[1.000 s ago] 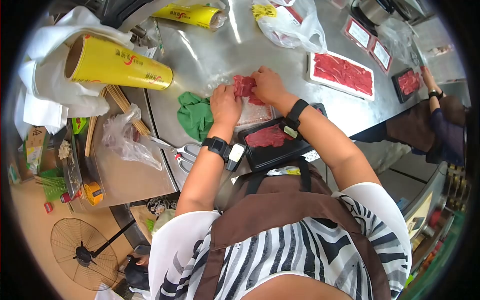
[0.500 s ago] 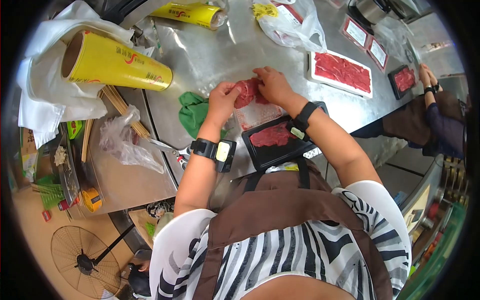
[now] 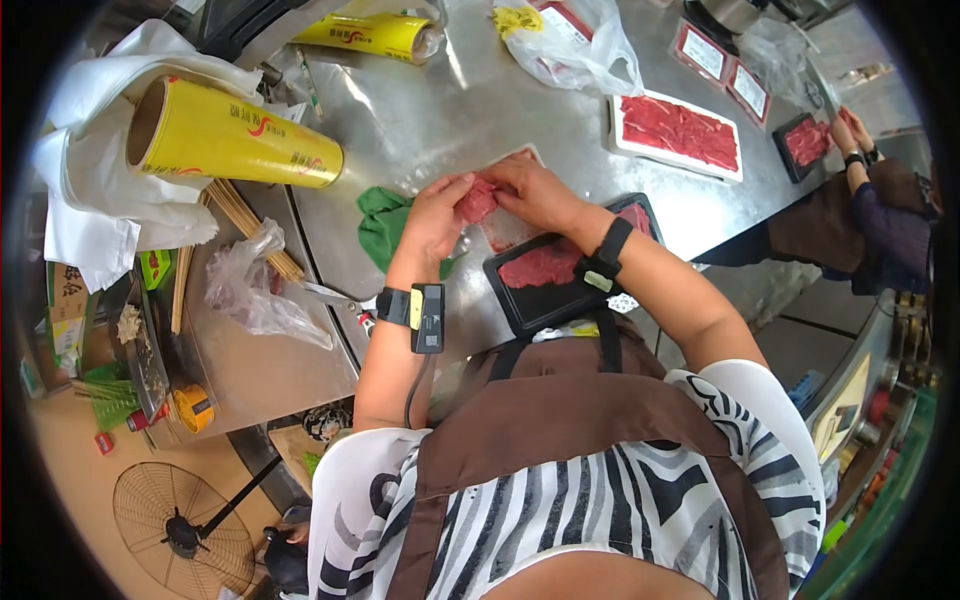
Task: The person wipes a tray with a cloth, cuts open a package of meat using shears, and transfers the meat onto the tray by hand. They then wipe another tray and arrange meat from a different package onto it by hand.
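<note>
One slice of raw meat point(image 3: 477, 201) is pinched between the closed fingers of the left hand point(image 3: 432, 222) and the right hand point(image 3: 537, 193), just above the steel table point(image 3: 420, 110), between a green cloth point(image 3: 379, 226) and a black tray point(image 3: 540, 312).

Meat slice point(image 3: 478, 200) just behind tray point(image 3: 512, 310) — cloth point(image 3: 380, 225) to its left, film roll point(image 3: 235, 135) beyond

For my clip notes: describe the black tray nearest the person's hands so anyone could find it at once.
Start at the steel table and follow its near edge to the brown apron. Under the right hand's wrist lies the black tray, holding red meat. The white tray lies farther out, and the other black tray sits by a co-worker.
</note>
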`<state>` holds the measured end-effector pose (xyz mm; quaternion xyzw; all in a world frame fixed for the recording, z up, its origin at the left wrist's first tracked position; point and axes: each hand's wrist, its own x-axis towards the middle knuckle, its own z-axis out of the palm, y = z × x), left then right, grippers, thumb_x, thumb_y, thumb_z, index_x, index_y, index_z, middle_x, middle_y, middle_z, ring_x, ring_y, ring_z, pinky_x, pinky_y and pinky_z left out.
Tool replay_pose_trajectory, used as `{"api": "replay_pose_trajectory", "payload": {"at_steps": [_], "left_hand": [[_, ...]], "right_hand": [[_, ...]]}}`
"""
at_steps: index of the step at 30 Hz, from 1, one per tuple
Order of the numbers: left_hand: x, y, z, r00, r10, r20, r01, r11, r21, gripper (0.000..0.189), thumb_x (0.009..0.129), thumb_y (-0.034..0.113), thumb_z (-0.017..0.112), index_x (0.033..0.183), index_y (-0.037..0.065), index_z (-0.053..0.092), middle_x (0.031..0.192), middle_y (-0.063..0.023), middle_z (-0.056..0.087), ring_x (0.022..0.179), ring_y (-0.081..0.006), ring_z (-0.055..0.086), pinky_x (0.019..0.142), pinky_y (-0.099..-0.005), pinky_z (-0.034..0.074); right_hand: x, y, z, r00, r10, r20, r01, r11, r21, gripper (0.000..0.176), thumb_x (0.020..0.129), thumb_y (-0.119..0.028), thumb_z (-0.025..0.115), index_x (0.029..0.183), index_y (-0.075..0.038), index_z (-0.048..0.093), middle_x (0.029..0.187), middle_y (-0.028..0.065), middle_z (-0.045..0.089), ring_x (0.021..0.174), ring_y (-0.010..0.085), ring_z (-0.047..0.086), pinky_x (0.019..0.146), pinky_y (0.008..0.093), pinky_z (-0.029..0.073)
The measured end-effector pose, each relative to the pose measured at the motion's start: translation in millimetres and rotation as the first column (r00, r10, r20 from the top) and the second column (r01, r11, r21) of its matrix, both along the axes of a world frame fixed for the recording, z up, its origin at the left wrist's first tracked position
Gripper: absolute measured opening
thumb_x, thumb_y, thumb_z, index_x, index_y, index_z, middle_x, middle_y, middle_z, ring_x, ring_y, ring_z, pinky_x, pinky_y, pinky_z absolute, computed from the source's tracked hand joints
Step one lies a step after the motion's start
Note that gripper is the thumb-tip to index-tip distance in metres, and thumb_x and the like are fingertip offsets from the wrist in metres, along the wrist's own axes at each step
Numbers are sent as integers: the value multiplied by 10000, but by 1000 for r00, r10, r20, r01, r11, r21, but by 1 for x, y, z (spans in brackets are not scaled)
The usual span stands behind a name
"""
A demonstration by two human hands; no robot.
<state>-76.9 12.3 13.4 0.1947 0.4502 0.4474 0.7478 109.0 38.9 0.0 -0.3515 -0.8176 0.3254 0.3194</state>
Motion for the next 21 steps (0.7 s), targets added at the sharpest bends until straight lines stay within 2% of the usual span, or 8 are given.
{"api": "replay_pose_trajectory", "payload": {"at_steps": [2,4,5,11,13,14,16,21], "left_hand": [[0,-1,2,1000,2,30,-1,1000,-21,194,958,139,552,1073,-10,599,1004,-99,666,873,-187,648,782,-316,537],[-2,-3,0,999,2,49,0,999,-35,187,961,139,545,1087,8,590,1013,-94,664,887,-188,645,800,-326,535],[-3,-4,-1,998,3,70,1,999,-49,182,965,139,538,1102,27,582,1021,-89,663,901,-189,643,818,-335,532],[0,-13,-2,986,103,132,-87,988,-126,199,963,95,520,1150,39,557,1024,-96,653,940,-219,639,847,-375,505],[4,-16,2,976,98,194,-76,990,-121,202,963,96,518,1152,38,558,1021,-91,653,926,-211,638,847,-368,502],[6,-16,4,963,94,254,-67,991,-116,205,963,98,515,1154,37,558,1018,-86,652,912,-204,636,847,-361,499],[8,-17,0,962,89,257,-61,992,-114,219,965,102,506,1167,34,555,1012,-91,652,908,-203,634,853,-354,497],[13,-16,-8,963,66,260,-48,996,-75,251,966,122,487,1186,27,561,1000,-103,652,906,-193,627,862,-325,487]], "right_hand": [[2,-2,1,999,-38,-13,38,999,-13,195,796,-76,619,985,-39,651,908,129,666,880,302,632,823,401,481],[6,0,5,988,-131,-81,62,822,-567,197,848,-67,607,1034,-4,628,832,141,666,742,277,656,674,359,512],[7,1,6,988,-130,-83,60,823,-565,197,848,-67,607,1034,-4,628,832,141,666,742,277,656,674,359,512],[14,-1,20,940,-318,123,340,851,-400,127,849,-78,612,940,10,614,769,154,641,721,308,639,675,383,503],[13,-1,13,847,-479,231,482,875,46,150,809,-52,625,952,-8,615,834,144,630,773,316,611,719,397,491],[15,-5,10,848,-478,228,481,876,49,150,809,-52,625,952,-8,615,834,144,630,773,316,611,719,397,491],[8,-24,37,986,-99,-136,133,955,266,218,768,-32,640,983,-21,611,906,136,620,803,334,583,760,410,481],[2,-32,30,970,-140,-198,161,982,95,172,785,-88,680,939,-40,621,873,109,624,816,293,603,721,384,490]]}}
